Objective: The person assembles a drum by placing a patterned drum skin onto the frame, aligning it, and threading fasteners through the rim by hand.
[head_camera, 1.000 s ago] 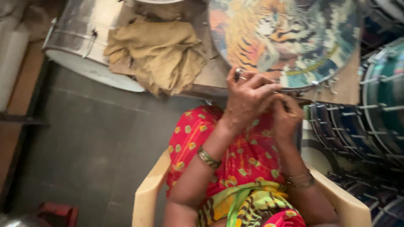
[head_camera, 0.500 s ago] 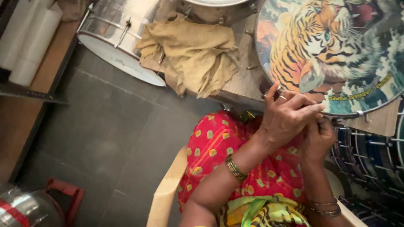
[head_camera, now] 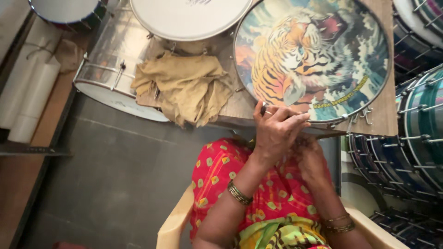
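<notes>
Both hands (head_camera: 288, 138) pinch the near rim of the tiger-printed drum (head_camera: 314, 60), seemingly fitting its tension hooks; next needs steady seating.

glossy printed tiger drumhead (head_camera: 318, 55), shiny metal rim, crumpled matt cloth (head_camera: 184, 85).

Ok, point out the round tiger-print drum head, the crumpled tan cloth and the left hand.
round tiger-print drum head (head_camera: 318, 55): head view, on the tiger's striped face.
crumpled tan cloth (head_camera: 184, 87): head view, middle folds.
left hand (head_camera: 277, 131): head view, back of the hand.
</notes>
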